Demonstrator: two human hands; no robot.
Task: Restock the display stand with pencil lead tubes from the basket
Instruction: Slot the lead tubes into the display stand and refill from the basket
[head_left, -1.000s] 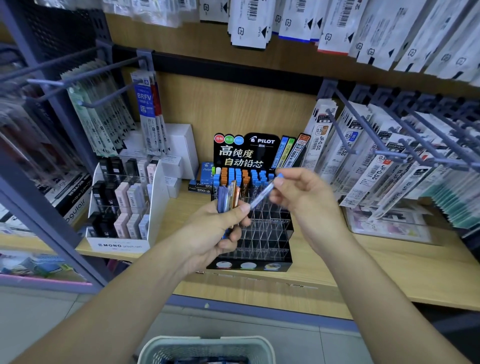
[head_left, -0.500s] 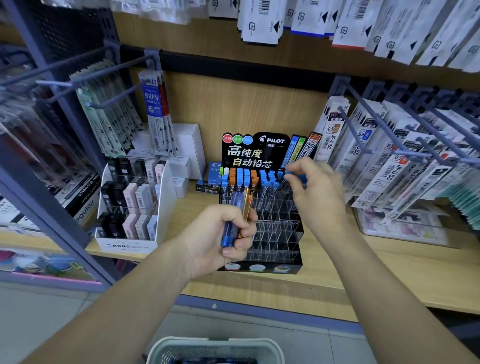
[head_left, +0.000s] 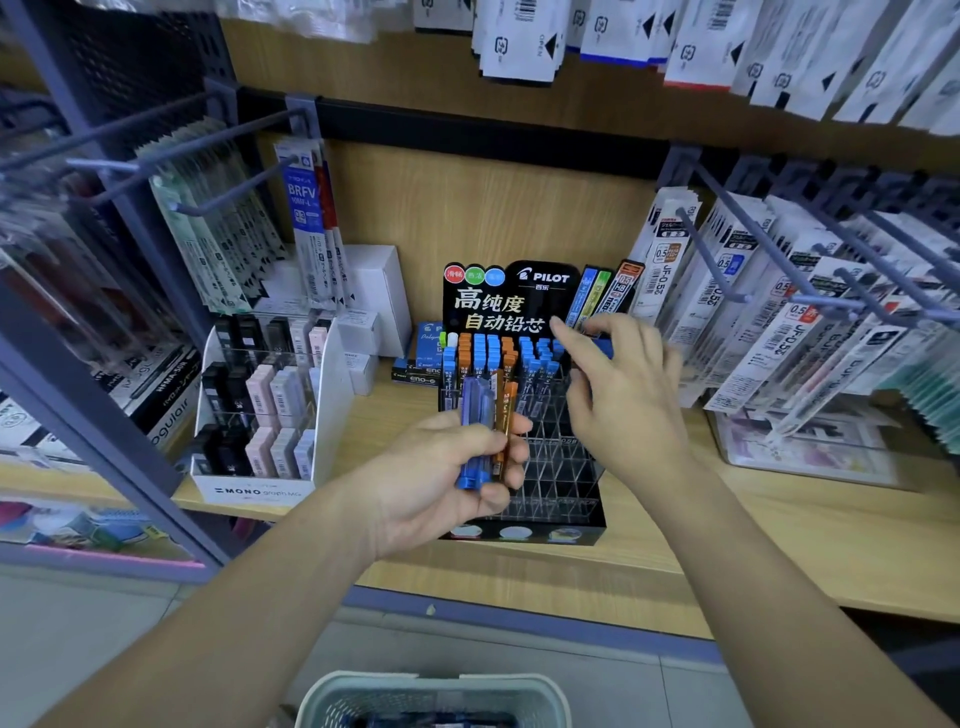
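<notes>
Nearest to me, at the bottom edge of the view, is the pale rim of the basket (head_left: 363, 686) on the floor, with something dark blue inside, too blurred to tell. Above it runs the front edge of the wooden shelf (head_left: 779, 540).

My left hand (head_left: 447, 478) is in front of the display stand (head_left: 561, 483), fingers and thumb curled tightly around a bundle of tubes (head_left: 475, 431), several blue and one orange, which stand almost upright. Behind this hand the front rows of the stand are open clear cells.

My right hand (head_left: 623, 395) is over the back right corner of the stand. Its thumb and fingers pinch a blue-capped tube (head_left: 602, 347), while the index finger points left toward the sign. This part is blurred, so I cannot tell if the tube sits in a cell.

The back rows (head_left: 488, 353) hold blue and orange caps close together. Bare wood lies between the stand and the eraser box (head_left: 260, 491) on the left. On the right, hanging refill packs (head_left: 737, 312) come near my right wrist.
</notes>
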